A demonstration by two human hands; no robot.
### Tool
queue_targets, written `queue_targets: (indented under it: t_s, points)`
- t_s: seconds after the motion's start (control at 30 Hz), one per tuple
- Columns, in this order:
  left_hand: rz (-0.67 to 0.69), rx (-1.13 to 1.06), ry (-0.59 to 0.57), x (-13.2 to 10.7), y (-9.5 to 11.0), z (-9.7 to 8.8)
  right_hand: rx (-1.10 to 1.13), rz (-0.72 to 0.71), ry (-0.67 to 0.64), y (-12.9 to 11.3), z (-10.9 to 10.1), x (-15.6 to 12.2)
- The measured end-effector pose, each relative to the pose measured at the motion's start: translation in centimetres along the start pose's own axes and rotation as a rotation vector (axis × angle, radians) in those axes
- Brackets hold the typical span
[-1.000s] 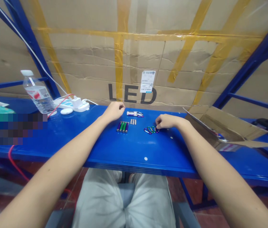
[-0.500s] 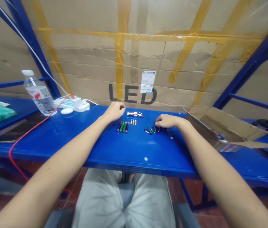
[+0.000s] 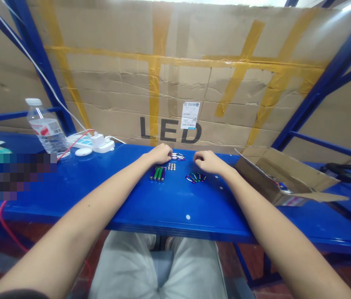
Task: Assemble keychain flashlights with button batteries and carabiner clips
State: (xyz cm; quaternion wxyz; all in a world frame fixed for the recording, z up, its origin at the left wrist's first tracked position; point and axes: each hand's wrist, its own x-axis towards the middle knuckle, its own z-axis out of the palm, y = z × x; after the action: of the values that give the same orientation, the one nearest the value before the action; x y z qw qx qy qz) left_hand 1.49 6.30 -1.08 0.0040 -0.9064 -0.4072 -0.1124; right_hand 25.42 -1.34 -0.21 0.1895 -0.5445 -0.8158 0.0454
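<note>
My left hand (image 3: 162,154) is closed, its curled fingertips at the left end of some silver tubes with carabiner clips (image 3: 179,157). Whether it grips one of them is hidden. Just below it, a row of purple and green metal tubes (image 3: 157,173) lies side by side. Small silver button cells (image 3: 171,166) form a tight grid to their right. Over the table on the right, my right hand (image 3: 205,160) has its fingers curled together; what they hold, if anything, cannot be made out. Below that hand lie several coloured carabiners (image 3: 196,177), fanned out and apart from it.
An open cardboard box (image 3: 273,182) with small items inside stands on the right of the blue table (image 3: 175,203). At the left are a water bottle (image 3: 47,128), a power strip (image 3: 102,144) and a white round case (image 3: 83,152). A large cardboard sheet (image 3: 125,91) rises behind.
My right hand has moved left and away from the carabiners, which it was touching. My left hand has shifted right to the silver tubes. The view has tilted slightly upward.
</note>
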Motion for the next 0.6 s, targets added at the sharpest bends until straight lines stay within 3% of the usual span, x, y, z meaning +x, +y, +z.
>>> queue_targets:
  t_s: [0.3,0.47,0.53,0.6]
  points:
    - [-0.052,-0.112,-0.044,-0.6,-0.4,-0.3,0.088,-0.01,0.061,-0.3,0.4,0.0]
    - [0.052,-0.249,0.195,-0.8,0.2,-1.1,0.303,0.038,0.212,-0.3,0.9,0.5]
    - [0.113,-0.296,0.281,-1.2,1.2,-1.8,0.521,0.029,0.259,-0.6,1.2,0.7]
    - [0.169,-0.333,0.326,-1.5,2.3,-2.4,0.808,-0.008,0.205,-1.2,1.4,0.7]
